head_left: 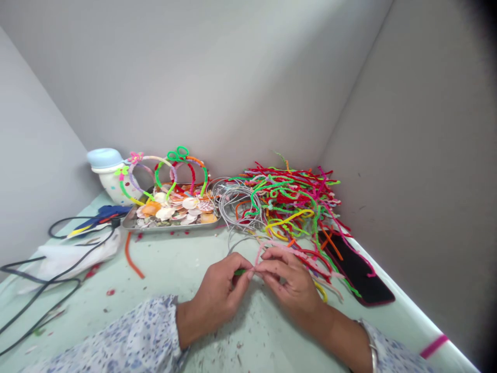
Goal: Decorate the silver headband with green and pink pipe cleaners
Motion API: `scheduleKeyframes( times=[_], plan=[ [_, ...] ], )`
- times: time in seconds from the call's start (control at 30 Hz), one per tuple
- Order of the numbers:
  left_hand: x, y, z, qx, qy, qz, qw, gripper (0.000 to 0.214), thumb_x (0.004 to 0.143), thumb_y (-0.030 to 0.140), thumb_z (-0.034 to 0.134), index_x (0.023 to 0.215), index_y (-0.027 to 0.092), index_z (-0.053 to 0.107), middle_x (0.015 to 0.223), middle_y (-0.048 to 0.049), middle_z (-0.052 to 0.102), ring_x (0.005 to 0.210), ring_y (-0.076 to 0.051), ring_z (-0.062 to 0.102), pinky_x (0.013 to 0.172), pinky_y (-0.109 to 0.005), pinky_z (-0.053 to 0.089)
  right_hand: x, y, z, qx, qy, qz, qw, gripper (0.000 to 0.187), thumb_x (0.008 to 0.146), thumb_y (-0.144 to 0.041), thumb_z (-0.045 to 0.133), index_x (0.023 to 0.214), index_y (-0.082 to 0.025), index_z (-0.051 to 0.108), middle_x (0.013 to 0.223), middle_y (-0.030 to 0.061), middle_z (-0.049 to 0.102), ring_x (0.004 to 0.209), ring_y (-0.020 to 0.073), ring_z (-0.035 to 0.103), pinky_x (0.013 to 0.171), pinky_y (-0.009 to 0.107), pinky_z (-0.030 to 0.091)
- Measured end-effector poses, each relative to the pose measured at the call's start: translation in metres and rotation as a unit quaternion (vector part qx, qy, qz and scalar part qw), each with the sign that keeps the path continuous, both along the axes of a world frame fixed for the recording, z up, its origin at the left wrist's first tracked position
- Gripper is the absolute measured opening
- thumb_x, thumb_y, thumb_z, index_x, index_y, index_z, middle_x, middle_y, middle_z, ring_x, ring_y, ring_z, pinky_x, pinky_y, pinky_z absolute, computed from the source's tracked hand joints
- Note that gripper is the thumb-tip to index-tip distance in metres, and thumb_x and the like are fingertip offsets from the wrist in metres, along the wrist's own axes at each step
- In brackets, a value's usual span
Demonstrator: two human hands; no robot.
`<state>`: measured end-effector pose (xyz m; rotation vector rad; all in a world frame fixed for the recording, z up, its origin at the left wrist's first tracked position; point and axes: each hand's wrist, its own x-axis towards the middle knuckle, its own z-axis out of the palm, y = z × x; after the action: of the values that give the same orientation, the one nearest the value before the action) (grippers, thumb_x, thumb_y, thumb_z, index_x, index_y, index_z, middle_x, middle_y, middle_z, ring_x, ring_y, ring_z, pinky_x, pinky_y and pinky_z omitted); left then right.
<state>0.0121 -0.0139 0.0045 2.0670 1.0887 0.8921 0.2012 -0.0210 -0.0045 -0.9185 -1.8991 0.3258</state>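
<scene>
My left hand (223,285) is closed in a pinch, with a short bit of green pipe cleaner (239,272) showing between thumb and fingers. Its fingertips meet those of my right hand (289,282) over the front middle of the table. The right fingers pinch a pale pink pipe cleaner (258,253), which bends up and over the hand. Where the two hands touch, the fingers hide how the pieces join. Just behind them lies a tangled heap of coloured pipe cleaners (289,191), with a coil of grey wire (236,210) at its left.
A metal tray (174,226) holds shells, with several pipe-cleaner-wrapped hoops (171,168) standing over it. Behind it leans a white bottle with a blue lid (105,158). Blue-handled pliers (106,212), a black cable (46,282) and a plastic bag (70,259) lie left; a black pad (365,280) lies right.
</scene>
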Motion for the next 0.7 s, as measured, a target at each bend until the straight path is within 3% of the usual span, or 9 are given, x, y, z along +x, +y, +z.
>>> scheduleKeyframes(
  times=[0.7],
  plan=[
    [-0.002, -0.017, 0.007, 0.092, 0.019, 0.010, 0.996, 0.014, 0.090, 0.022, 0.048, 0.090, 0.017, 0.061, 0.076, -0.0029, 0.062, 0.065, -0.015, 0.055, 0.062, -0.026, 0.041, -0.003, -0.008, 0.006, 0.040, 0.014, 0.024, 0.999, 0.015, 0.087, -0.012, 0.060, 0.096, -0.021, 0.068, 0.090, 0.0051, 0.060, 0.079, 0.0139, 0.061, 0.064, 0.022, 0.053]
  ],
)
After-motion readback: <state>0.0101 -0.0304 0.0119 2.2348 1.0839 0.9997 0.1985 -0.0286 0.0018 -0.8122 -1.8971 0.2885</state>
